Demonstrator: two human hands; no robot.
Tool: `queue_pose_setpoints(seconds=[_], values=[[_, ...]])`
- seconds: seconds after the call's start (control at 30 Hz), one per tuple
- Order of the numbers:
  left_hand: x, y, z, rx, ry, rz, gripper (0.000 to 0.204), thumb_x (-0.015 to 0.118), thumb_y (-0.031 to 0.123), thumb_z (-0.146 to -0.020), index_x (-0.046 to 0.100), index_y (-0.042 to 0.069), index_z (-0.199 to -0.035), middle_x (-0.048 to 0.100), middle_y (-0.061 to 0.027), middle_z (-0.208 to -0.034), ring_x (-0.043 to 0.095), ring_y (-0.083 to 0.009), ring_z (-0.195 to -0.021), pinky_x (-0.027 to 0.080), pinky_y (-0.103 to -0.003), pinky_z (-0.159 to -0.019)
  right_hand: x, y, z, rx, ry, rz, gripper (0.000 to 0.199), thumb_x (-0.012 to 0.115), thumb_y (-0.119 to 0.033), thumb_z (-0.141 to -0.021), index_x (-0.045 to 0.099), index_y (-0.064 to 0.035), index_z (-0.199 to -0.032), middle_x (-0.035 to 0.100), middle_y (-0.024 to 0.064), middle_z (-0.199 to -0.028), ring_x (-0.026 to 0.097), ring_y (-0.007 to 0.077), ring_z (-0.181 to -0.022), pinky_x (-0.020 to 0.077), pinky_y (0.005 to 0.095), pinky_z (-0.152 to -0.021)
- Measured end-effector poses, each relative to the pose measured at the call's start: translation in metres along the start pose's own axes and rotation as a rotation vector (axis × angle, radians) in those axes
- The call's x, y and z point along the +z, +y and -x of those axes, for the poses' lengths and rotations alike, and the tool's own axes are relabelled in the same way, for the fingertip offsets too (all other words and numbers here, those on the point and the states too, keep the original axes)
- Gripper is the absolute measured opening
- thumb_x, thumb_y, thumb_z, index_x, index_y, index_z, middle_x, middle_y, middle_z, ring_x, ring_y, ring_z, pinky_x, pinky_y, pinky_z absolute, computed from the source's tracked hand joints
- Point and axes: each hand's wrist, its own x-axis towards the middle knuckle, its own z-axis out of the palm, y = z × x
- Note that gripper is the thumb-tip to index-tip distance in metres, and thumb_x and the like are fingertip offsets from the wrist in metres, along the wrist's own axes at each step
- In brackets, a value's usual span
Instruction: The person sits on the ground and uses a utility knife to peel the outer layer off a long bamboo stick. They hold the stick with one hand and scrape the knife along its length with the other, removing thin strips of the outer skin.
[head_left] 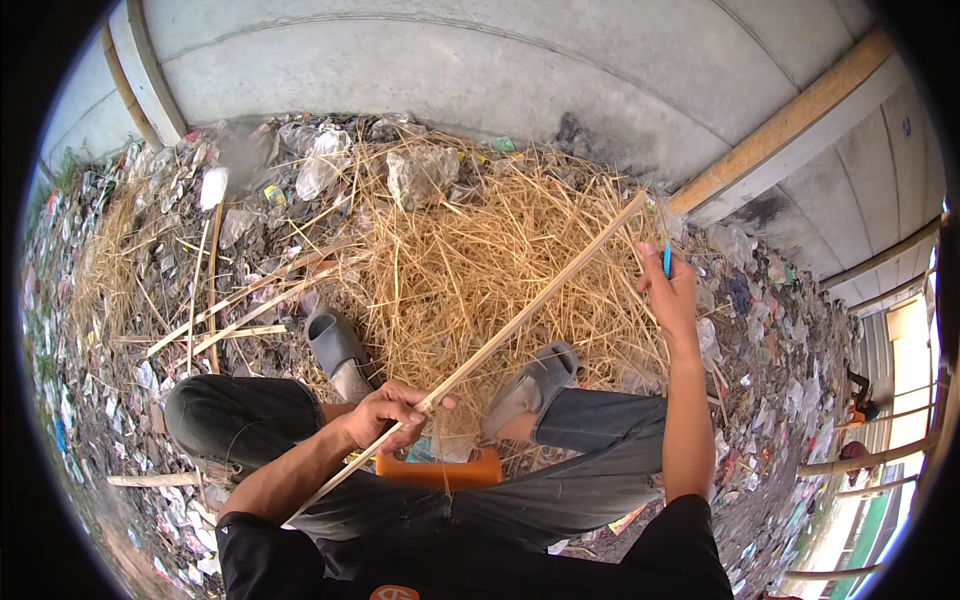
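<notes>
My left hand (388,414) is closed round a long, pale bamboo strip (536,303). The strip runs slantwise from beside my left forearm, over my lap, up to its far end near my right hand. Raised at the right, my right hand (670,294) has its fingers curled round a small bright blue object (667,262), perhaps a handle; most of it is hidden. Whether the right fingers also touch the strip does not show. Under the strip's far half spreads a heap of straw-coloured shavings (450,250), between and beyond my feet.
Beneath me is an orange seat (440,469). Several loose bamboo strips (235,303) lie at the left. A rough stone block (422,176) stands near the grey wall (430,70). Plastic litter (110,370) covers the ground, and a wooden post (785,122) leans at the right.
</notes>
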Motion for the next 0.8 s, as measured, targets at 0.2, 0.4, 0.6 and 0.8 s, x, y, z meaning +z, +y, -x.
queue_pose_setpoints(seconds=[0.2, 0.4, 0.6, 0.8], values=[[0.000, -0.004, 0.000, -0.036, -0.074, -0.037, 0.052, 0.060, 0.009, -0.086, 0.053, -0.013, -0.132, 0.054, -0.0095, -0.051, 0.052, -0.0157, -0.036, 0.042, -0.025, -0.038, 0.031, -0.011, 0.005, 0.102, -0.036, -0.373, 0.034, 0.073, -0.033, -0.095, 0.069, 0.0006, -0.099, 0.056, -0.0009, -0.062, 0.044, 0.0032, -0.048, 0.0315, 0.0202, -0.045], [0.006, -0.004, 0.002, -0.149, -0.121, -0.226, 0.051, 0.063, 0.010, -0.086, 0.055, -0.014, -0.131, 0.060, -0.0112, -0.057, 0.061, -0.0186, -0.046, 0.051, -0.027, -0.047, 0.033, -0.003, 0.008, 0.146, -0.061, -0.459, 0.028, 0.075, -0.030, -0.093, 0.066, -0.0038, -0.086, 0.054, -0.0020, -0.061, 0.043, 0.0027, -0.047, 0.0287, 0.0201, -0.044], [0.021, 0.000, -0.013, -0.024, -0.032, -0.521, 0.035, 0.050, 0.022, -0.106, 0.061, -0.006, -0.122, 0.067, -0.0089, -0.078, 0.069, -0.0171, -0.065, 0.057, -0.028, -0.060, 0.064, -0.014, 0.051, 0.125, -0.348, -0.381, 0.033, 0.072, -0.028, -0.094, 0.061, -0.0074, -0.071, 0.053, -0.0023, -0.056, 0.045, 0.0048, -0.049, 0.0324, 0.0228, -0.045], [0.026, -0.006, -0.016, 0.062, 0.040, -0.507, 0.035, 0.043, 0.021, -0.109, 0.048, 0.001, -0.136, 0.063, -0.0058, -0.074, 0.063, -0.0127, -0.055, 0.053, -0.024, -0.053, 0.102, -0.006, 0.087, -0.019, -0.556, -0.191, 0.034, 0.069, -0.031, -0.095, 0.065, -0.0056, -0.074, 0.053, -0.0013, -0.054, 0.049, 0.0073, -0.049, 0.0379, 0.0277, -0.047]])
